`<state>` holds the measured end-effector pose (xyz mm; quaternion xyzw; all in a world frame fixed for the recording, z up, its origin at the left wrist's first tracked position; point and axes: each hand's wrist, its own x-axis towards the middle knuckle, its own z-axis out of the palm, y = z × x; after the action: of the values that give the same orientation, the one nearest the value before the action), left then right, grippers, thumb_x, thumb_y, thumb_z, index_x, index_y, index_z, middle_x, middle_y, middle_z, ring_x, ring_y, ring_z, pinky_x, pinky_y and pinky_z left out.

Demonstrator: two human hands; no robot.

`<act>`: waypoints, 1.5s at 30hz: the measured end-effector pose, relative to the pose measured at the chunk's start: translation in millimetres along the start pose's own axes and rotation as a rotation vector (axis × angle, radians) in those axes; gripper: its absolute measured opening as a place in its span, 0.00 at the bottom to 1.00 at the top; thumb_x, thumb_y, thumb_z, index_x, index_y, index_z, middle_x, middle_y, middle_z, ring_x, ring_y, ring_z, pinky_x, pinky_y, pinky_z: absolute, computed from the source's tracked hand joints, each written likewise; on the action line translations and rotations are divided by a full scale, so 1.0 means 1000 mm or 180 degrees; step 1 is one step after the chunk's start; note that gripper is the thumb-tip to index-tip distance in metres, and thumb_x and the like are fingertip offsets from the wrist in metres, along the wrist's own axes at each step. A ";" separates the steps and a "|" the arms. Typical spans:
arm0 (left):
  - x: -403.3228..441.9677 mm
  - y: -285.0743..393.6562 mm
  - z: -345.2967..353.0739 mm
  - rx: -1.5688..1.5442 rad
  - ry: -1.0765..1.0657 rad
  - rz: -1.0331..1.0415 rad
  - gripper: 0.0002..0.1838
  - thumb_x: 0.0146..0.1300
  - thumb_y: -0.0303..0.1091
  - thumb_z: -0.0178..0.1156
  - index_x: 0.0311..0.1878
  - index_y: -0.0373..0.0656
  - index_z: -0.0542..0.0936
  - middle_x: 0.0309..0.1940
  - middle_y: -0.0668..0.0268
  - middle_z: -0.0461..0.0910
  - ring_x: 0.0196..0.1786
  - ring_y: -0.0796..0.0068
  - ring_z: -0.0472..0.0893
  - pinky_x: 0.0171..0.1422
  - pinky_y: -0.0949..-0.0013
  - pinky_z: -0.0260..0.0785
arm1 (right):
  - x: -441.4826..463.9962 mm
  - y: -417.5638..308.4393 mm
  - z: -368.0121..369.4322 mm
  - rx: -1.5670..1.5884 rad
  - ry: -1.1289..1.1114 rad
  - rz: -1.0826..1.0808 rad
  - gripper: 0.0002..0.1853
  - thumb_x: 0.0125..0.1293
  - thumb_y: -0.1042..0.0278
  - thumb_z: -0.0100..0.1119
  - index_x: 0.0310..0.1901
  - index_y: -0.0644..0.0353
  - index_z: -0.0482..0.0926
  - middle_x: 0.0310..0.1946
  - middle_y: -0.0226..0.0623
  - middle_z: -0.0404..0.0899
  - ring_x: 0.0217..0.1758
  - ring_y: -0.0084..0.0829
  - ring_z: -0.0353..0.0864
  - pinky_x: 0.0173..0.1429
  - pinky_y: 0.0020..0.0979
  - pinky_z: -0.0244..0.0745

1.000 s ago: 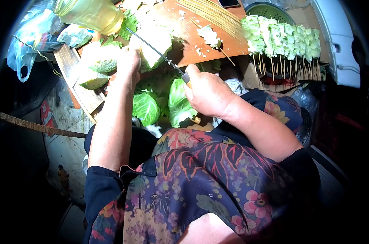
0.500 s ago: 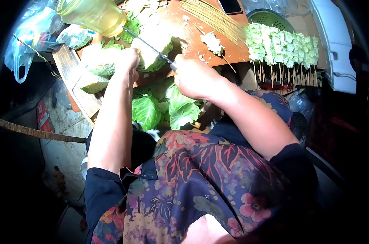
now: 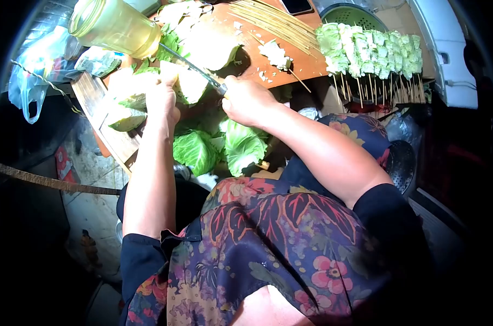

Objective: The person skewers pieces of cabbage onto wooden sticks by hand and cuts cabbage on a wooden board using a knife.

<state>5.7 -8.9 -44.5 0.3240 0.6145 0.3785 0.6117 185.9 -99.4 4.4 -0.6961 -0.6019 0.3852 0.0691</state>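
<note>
head view: yellowish jar (image 3: 115, 28), contents unclear, sits near cut cabbage (image 3: 191, 86).

Dark floral garment (image 3: 290, 239), black sleeves (image 3: 388, 217)

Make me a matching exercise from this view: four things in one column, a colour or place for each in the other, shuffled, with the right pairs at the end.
Column one
1. Knife
2. Jar
3. Plastic bag
4. Row of cabbage skewers

Column two
A. Light blue, near the left edge of the view
B. Just below the green colander in the picture
C. Its handle in the right hand
D. Yellowish and see-through

Right pairs: 1-C, 2-D, 3-A, 4-B
</note>
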 end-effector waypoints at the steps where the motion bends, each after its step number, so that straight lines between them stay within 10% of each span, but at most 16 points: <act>1: -0.003 0.001 -0.003 -0.0127 0.0014 0.0439 0.16 0.59 0.30 0.63 0.48 0.34 0.77 0.39 0.61 0.80 0.40 0.72 0.78 0.47 0.70 0.71 | -0.004 -0.001 0.000 0.0092 0.0074 -0.0047 0.15 0.62 0.64 0.51 0.45 0.66 0.69 0.35 0.54 0.79 0.41 0.53 0.80 0.47 0.47 0.74; 7: -0.034 0.007 -0.015 0.1284 0.0035 0.1500 0.24 0.50 0.29 0.70 0.51 0.34 0.74 0.37 0.60 0.79 0.38 0.74 0.78 0.45 0.71 0.72 | -0.033 -0.012 -0.003 0.0391 0.0416 -0.0315 0.15 0.61 0.64 0.52 0.45 0.66 0.69 0.33 0.56 0.79 0.39 0.54 0.80 0.46 0.47 0.75; 15: -0.053 0.003 -0.015 0.3527 0.0082 0.2125 0.33 0.43 0.36 0.70 0.55 0.38 0.72 0.48 0.49 0.72 0.54 0.51 0.73 0.62 0.57 0.65 | -0.065 -0.016 0.004 0.0121 0.0374 -0.0515 0.19 0.61 0.65 0.55 0.47 0.68 0.65 0.28 0.52 0.79 0.33 0.52 0.81 0.39 0.47 0.76; 41: -0.056 0.019 0.002 0.3577 -0.0085 0.1956 0.30 0.46 0.41 0.71 0.49 0.33 0.74 0.45 0.45 0.76 0.52 0.48 0.75 0.59 0.55 0.67 | -0.052 -0.015 -0.005 0.0043 0.0041 -0.0369 0.16 0.62 0.69 0.50 0.46 0.73 0.66 0.24 0.53 0.79 0.30 0.52 0.81 0.37 0.47 0.76; 45: -0.054 0.023 0.007 0.3675 -0.0021 0.1658 0.30 0.45 0.41 0.70 0.49 0.33 0.74 0.47 0.44 0.75 0.53 0.48 0.75 0.60 0.56 0.67 | -0.036 -0.009 -0.003 0.0018 -0.0224 -0.0170 0.14 0.60 0.74 0.46 0.47 0.72 0.68 0.34 0.57 0.80 0.41 0.52 0.82 0.47 0.46 0.76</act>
<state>13.6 -43.5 3.0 0.7418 0.6188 0.1215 0.2282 181.4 -128.3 27.9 -0.6656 -0.6212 0.4091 0.0600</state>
